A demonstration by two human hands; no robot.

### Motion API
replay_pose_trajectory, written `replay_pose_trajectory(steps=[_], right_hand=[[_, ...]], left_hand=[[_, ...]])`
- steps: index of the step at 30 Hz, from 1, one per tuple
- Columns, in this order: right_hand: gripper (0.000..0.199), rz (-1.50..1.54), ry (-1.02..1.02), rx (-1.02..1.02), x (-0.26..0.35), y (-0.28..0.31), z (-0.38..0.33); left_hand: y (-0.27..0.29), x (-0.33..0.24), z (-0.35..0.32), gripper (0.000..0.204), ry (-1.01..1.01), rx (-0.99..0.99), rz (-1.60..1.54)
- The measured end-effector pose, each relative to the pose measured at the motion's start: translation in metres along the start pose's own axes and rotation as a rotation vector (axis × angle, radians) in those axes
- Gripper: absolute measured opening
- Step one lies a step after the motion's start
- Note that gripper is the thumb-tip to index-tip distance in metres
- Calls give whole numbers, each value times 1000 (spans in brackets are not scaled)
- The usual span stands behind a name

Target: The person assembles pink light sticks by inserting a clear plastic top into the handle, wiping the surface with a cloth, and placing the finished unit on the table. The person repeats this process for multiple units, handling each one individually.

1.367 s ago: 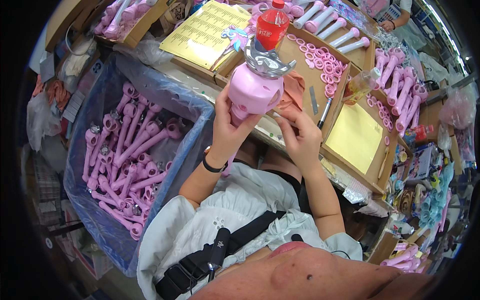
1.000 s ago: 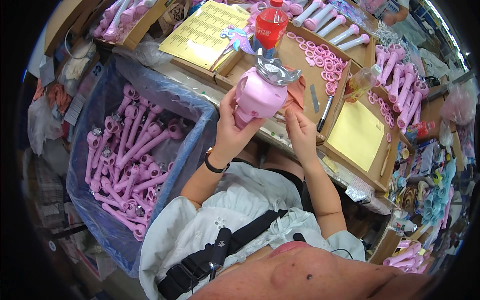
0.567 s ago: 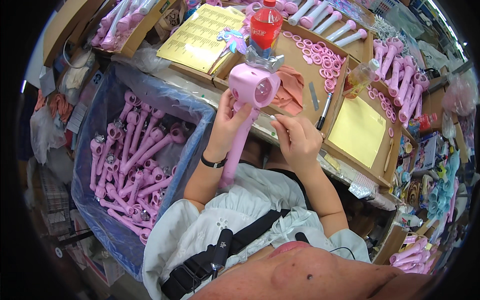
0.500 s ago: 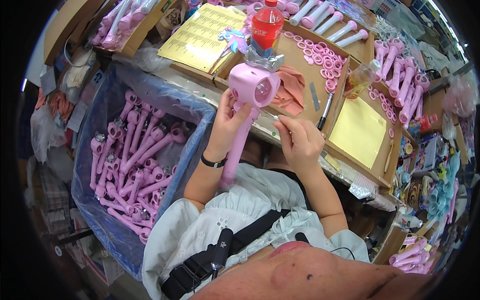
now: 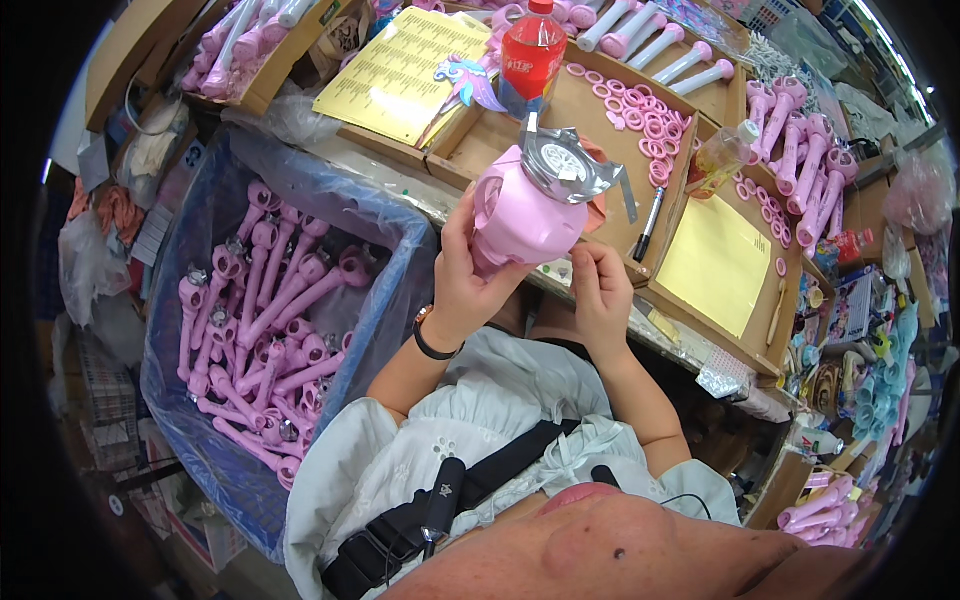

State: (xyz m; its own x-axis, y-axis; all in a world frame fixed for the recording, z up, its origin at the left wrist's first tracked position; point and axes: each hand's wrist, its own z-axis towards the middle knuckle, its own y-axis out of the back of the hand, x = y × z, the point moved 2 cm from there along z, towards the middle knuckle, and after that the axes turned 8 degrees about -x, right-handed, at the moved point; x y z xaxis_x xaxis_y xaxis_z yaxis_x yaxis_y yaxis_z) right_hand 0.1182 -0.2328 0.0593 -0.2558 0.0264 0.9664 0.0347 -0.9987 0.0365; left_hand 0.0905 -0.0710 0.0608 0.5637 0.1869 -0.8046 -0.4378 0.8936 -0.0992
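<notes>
My left hand (image 5: 464,295) is wrapped round a pink toy wand (image 5: 530,222) just below its bulky round head. The head is tipped toward me, so its silver top piece (image 5: 566,166) with a round disc shows, and the handle is mostly hidden. Close to the wand head's lower right side is my right hand (image 5: 603,300), its thumb and fingertips pinched together. Whatever may be between those fingertips is too small or hidden to make out. Under the wand head lies part of an orange cloth (image 5: 597,213) on the tray.
To my left, a blue bin with a plastic liner (image 5: 385,215) contains many pink wands (image 5: 265,330). Cardboard trays ahead hold pink rings (image 5: 650,125), a black marker (image 5: 648,225) and yellow sheets (image 5: 715,265). A red drink bottle (image 5: 532,60) stands behind the wand.
My left hand has tilted the wand, bringing its silver top into sight and hiding the handle. My right hand has dropped slightly; the small white-tipped piece in its fingers no longer shows.
</notes>
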Motion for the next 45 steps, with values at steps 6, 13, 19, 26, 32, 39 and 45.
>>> replay_pose_trajectory(steps=[6, 13, 19, 26, 32, 39, 45], right_hand=[[14, -265, 407, 32, 6, 0, -4], [15, 364, -325, 187, 1, 10, -8], [19, 314, -321, 285, 4, 14, -12], [15, 26, 35, 188, 7, 15, -7], [13, -73, 165, 147, 7, 17, -6], [19, 66, 3, 169, 7, 14, -8], [23, 71, -223, 236, 2, 34, -8]], left_hand=[[1, 4, -5, 82, 108, -21, -90], [4, -4, -6, 85, -132, 33, 76], [3, -8, -6, 88, -182, 34, 69], [4, -15, -6, 89, -236, 63, 101], [3, -17, -6, 87, -235, 64, 109], [4, -12, -9, 86, -204, 69, 77], [0, -3, -13, 85, 20, 91, -112]])
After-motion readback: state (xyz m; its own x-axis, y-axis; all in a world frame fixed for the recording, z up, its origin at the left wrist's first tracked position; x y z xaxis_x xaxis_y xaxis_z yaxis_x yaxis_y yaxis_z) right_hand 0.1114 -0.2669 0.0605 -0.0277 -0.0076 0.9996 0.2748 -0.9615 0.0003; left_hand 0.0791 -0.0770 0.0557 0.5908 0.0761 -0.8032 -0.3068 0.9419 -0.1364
